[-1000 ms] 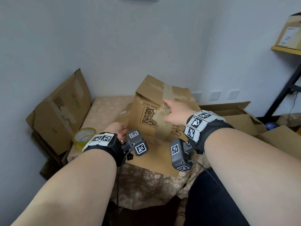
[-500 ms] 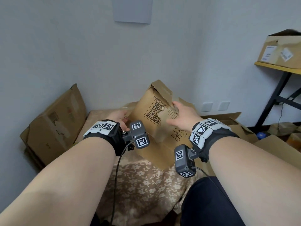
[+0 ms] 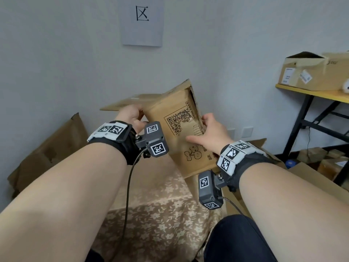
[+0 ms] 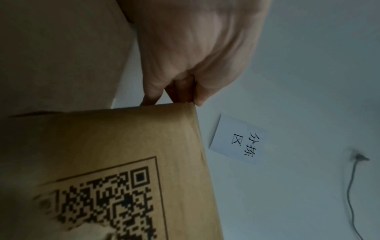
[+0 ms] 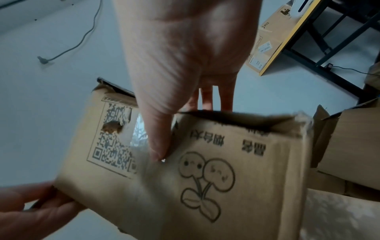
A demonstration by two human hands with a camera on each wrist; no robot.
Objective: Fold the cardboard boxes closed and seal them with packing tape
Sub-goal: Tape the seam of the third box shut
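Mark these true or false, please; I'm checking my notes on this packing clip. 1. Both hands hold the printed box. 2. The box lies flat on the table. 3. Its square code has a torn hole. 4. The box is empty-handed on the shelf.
1. True: the left hand and right hand grip the box.
2. False: it is lifted and tilted above the table.
3. True: a hole breaks the code.
4. False: other boxes sit on the shelf.
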